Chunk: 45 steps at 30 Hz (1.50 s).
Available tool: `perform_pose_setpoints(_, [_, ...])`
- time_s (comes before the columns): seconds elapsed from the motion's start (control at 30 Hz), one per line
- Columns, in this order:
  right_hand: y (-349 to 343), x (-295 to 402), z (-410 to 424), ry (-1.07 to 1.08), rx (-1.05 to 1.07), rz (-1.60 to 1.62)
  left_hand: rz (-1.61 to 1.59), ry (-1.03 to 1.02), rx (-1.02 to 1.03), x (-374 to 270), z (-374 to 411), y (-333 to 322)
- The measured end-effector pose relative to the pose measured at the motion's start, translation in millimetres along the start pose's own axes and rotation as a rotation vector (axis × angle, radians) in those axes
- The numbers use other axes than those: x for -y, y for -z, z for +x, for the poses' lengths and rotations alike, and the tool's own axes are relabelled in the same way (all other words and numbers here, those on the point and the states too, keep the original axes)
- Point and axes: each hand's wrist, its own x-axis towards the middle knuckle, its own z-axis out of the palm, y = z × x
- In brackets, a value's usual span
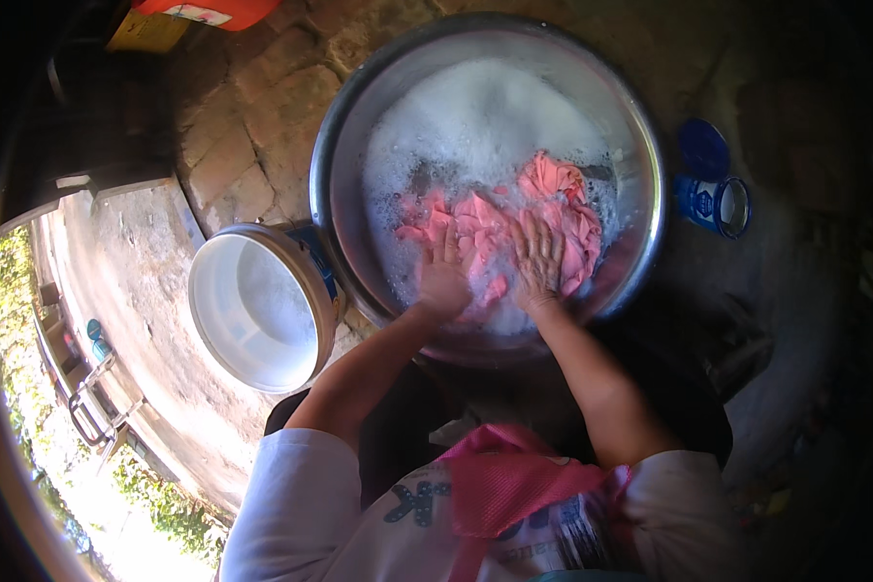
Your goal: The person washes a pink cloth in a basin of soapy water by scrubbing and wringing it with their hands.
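A large round metal basin (320, 174) stands before me, holding soapy water with thick white suds (480, 109) across its far half. Bunched pink cloth (578, 225) lies wet in the near half, partly under the water. My left hand (444, 280) presses down on the cloth's left part, fingers extended and pointing away from me. On the right part rests my right hand (540, 256), palm down with its fingers spread a little. Neither hand is closed around the cloth. Foam and folds hide some of the fabric.
Left of the basin stands a white plastic bucket (262, 309) with whitish liquid inside. A blue tin (706, 204) with its blue lid (702, 149) raised is at the right. An orange-red container (218, 11) is at the far left on the brick floor (233, 160).
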Motion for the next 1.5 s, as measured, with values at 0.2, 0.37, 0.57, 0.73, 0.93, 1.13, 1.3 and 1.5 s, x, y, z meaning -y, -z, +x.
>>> perform_pose_setpoints(0.2, [-32.3,-31.9,47.9,0.116,0.51,-0.135,-0.108,0.093,0.047,15.8,35.3,-41.7])
perform_pose_setpoints(0.37, [-88.6,-51.5,98.3,0.088,0.369,0.344,-0.292,0.28,0.265,34.1,85.6,-54.1])
perform_pose_setpoints(0.57, [-83.3,-50.2,168.4,0.127,0.857,0.414,-0.835,0.231,0.51,65.2,121.9,-100.3])
perform_pose_setpoints(0.73, [-38.9,-38.5,202.7,0.103,0.731,0.225,-0.716,0.2,0.374,90.4,145.1,-100.4])
perform_pose_setpoints(0.93, [32.4,-52.1,178.2,-0.03,0.144,0.833,-0.707,0.485,0.08,134.3,128.5,-147.1])
perform_pose_setpoints(1.13, [-23.4,-148.5,123.4,-0.462,-0.004,0.963,-1.69,0.823,0.294,107.7,63.4,-117.2])
perform_pose_setpoints(1.3, [4.1,-70.1,122.9,-0.273,0.287,1.393,-1.1,0.225,0.209,115.7,75.7,33.9])
perform_pose_setpoints(1.5, [101.0,40.6,52.2,0.056,0.317,0.879,-0.667,0.104,-0.503,84.4,95.6,86.3])
